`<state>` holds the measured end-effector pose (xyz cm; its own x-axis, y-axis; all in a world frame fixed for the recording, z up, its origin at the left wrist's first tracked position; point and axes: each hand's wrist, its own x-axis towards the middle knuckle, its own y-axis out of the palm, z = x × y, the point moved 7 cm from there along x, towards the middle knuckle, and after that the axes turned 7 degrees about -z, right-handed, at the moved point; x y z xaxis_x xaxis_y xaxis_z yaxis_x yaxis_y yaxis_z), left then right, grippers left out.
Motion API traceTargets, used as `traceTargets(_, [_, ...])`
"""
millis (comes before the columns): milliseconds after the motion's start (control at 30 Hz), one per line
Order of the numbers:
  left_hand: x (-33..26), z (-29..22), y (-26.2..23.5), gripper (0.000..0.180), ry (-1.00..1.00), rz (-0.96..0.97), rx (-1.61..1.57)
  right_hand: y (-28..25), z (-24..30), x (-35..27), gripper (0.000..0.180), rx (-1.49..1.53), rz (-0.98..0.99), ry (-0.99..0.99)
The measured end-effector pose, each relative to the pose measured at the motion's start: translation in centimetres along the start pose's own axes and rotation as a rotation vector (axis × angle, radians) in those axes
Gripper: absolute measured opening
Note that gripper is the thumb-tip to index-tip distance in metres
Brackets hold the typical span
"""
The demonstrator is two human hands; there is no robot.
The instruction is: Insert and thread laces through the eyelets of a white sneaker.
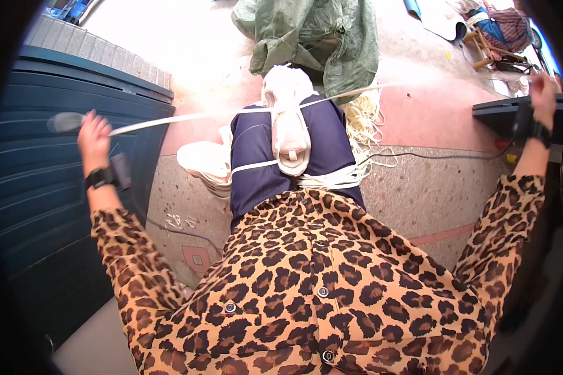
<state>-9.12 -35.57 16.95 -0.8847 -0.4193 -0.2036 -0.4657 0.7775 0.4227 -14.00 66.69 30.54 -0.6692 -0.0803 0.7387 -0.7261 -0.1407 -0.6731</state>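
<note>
A white lace-up shoe [291,140] lies across my thighs, its heel end toward me. A white shoelace [169,120] runs from it, pulled out to both sides. Far to the left, my left hand [94,142] is closed on the lace, with a blurred pale loop beside it. My right hand [543,99] is raised at the far right, fingers curled; the lace stretches toward it and smears with motion. A bundle of white laces [331,179] lies over my lap near the shoe's heel.
White shoe pieces [203,160] are stacked left of my legs. More laces [364,119] hang in a heap on the right. A green sack [316,37] stands ahead. Blue panelling [62,150] borders the left; a dark ledge [500,112] and a thin cable [419,156] are right.
</note>
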Motion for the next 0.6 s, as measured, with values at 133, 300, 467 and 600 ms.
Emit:
traceTargets(133, [-3.3, -6.9, -9.8, 0.011, 0.238, -0.611, 0.402, 7.3, -2.0, -16.5, 0.015, 0.858, -0.346, 1.213])
traceTargets(300, [-3.3, 6.4, 1.7, 0.018, -0.287, -0.082, 0.371, 16.3, 27.8, -18.5, 0.019, 1.103, 0.466, 0.765])
traceTargets(467, [-9.7, 22.7, 13.0, 0.02, -0.549, 0.223, 0.57, 19.5, 47.9, -23.8, 0.015, 1.023, 0.88, 0.248])
traceTargets(600, [-13.7, 27.7, 17.9, 0.023, -0.258, 0.577, 1.048, 19.9, 50.8, -22.6, 0.012, 0.714, 0.51, -0.042])
